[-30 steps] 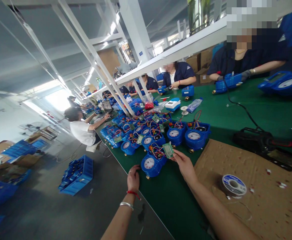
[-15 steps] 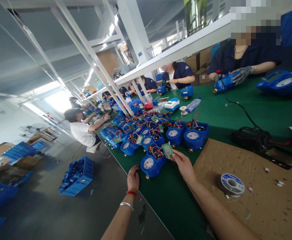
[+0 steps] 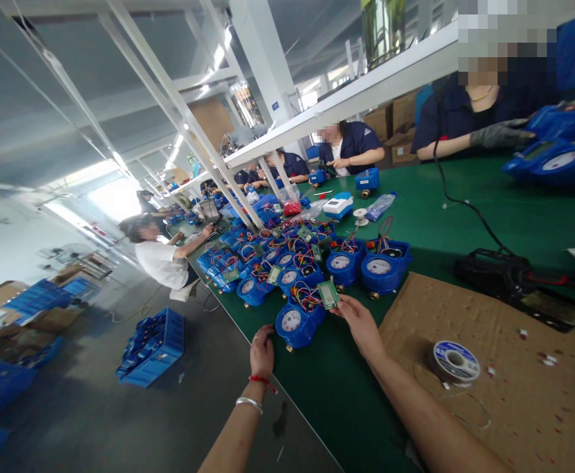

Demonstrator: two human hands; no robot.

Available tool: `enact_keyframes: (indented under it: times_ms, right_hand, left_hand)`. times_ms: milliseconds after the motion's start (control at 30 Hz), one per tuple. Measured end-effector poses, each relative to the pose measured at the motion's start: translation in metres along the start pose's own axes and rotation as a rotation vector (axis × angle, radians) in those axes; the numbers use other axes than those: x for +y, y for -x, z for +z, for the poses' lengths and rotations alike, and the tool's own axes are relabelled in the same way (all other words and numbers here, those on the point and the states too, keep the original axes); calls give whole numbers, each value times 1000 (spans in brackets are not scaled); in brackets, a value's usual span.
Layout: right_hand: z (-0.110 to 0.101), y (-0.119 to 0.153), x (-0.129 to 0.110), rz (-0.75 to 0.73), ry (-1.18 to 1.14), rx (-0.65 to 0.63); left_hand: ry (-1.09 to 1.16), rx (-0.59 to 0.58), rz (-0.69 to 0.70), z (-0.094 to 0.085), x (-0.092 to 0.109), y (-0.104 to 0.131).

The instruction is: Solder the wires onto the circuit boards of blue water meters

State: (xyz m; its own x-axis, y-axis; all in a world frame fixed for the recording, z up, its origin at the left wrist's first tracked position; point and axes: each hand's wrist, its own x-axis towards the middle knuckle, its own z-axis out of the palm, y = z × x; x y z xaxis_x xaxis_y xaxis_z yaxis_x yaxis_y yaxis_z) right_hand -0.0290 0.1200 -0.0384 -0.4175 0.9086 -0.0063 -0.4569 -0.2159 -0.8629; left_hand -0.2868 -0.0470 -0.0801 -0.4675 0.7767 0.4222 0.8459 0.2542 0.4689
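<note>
Between the thumb and fingers of my right hand [image 3: 357, 320] is the edge of a small green circuit board [image 3: 328, 294]. Coloured wires run from the board to a blue meter [image 3: 298, 324] with a round white dial. My left hand [image 3: 262, 351] rests at the table's edge, just left of that meter, its fingers bent and nothing visible in them; whether they touch the blue housing I cannot tell. Behind it, several more blue meters [image 3: 339, 266] with wires and boards stand close together on the green table [image 3: 336, 387].
Right of my right arm lies a cardboard sheet [image 3: 514, 394] with a solder spool [image 3: 455, 362] and small scraps. A black tool [image 3: 494, 269] with a cable lies behind it. Across the table, a gloved hand [image 3: 501, 135] touches a blue meter. A blue crate [image 3: 161, 358] stands on the floor.
My hands and the board are almost unmoved. Across the table, the co-worker's gloved hand has moved right, and the blue meter once before that person is now farther right.
</note>
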Motion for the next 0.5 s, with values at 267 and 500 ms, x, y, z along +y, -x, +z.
enact_keyframes:
  times_ms: [267,500]
  right_hand:
    - [-5,-2,6,0,44,16]
    - [-6,-2,7,-6,68,24]
  left_hand:
    - [-6,-10,9,0,0,0]
    - [-8,0,10,1,-1,0]
